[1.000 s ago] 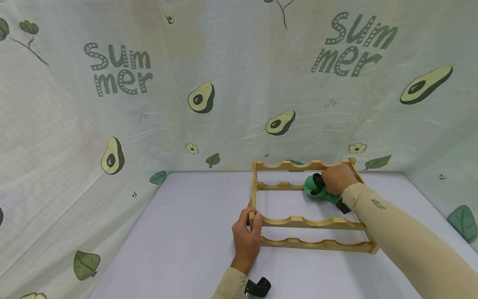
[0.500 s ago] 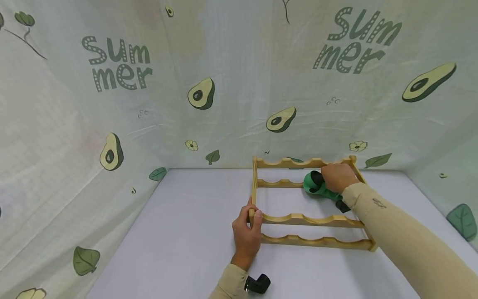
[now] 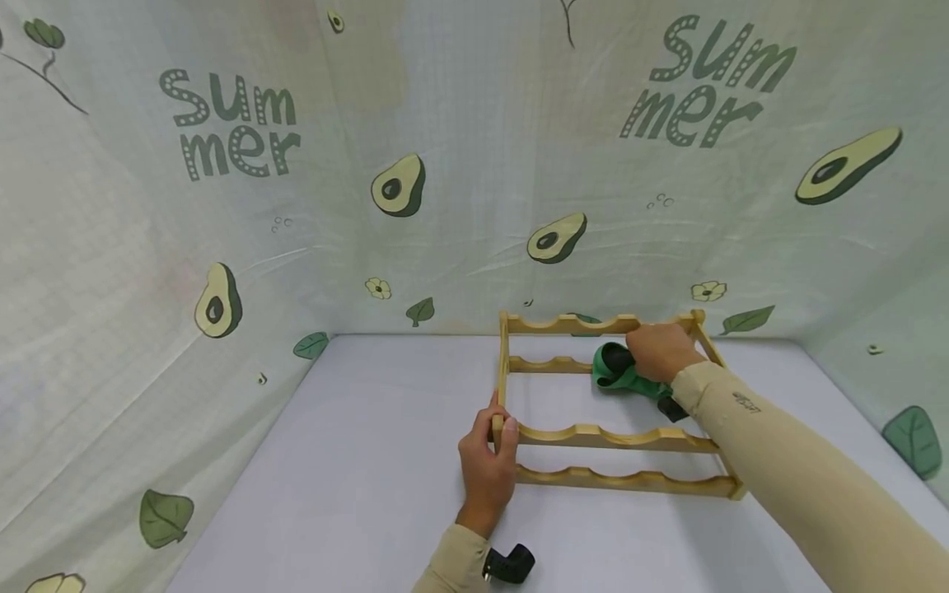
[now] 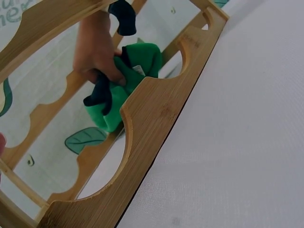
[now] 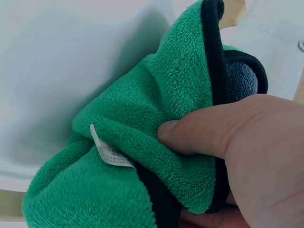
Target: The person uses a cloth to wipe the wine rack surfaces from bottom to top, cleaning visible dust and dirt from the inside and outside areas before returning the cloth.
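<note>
A wooden bottle rack (image 3: 615,441) with scalloped rails stands on the white table. My left hand (image 3: 488,465) grips its front left corner, thumb on the near side of the post. At the back rails, my right hand (image 3: 662,350) holds a green microfiber cloth (image 3: 628,384) with dark edging. In the right wrist view the thumb presses into the folds of the cloth (image 5: 128,99), with other fingers partly hidden beneath; a white label (image 5: 111,154) sticks out. The left wrist view shows the bunched cloth (image 4: 147,54) behind a near scalloped rail (image 4: 156,104).
A white-covered table (image 3: 356,461) extends left of the rack and in front of it. Behind rises a pale fabric backdrop (image 3: 474,165) printed with avocados and leaves. A black wrist device (image 3: 511,564) sits on my left wrist.
My right hand has shifted slightly left along the back rails, carrying the cloth with it. The left hand keeps its grip on the rack corner. The head view has tilted a little.
</note>
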A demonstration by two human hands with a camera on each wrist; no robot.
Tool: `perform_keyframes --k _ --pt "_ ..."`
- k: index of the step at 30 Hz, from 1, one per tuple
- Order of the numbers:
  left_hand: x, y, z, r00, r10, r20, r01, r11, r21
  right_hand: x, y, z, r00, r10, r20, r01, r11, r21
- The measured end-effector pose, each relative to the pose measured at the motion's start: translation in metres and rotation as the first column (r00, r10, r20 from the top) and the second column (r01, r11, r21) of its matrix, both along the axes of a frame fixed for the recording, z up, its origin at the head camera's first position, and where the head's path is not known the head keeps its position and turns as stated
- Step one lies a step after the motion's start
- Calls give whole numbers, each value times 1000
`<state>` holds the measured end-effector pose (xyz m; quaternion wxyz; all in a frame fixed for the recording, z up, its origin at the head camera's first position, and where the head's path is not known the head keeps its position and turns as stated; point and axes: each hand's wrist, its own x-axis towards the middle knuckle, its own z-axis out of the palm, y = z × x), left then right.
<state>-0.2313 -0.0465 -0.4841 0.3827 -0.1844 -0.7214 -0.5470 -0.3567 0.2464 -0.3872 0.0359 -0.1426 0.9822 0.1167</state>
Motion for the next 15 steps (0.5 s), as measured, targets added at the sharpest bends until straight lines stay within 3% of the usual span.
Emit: perform_keyframes --k 15 --pt "3 1 5 1000 -4 30 4 1000 1 2 -19 10 997 22 75 -18 998 -61"
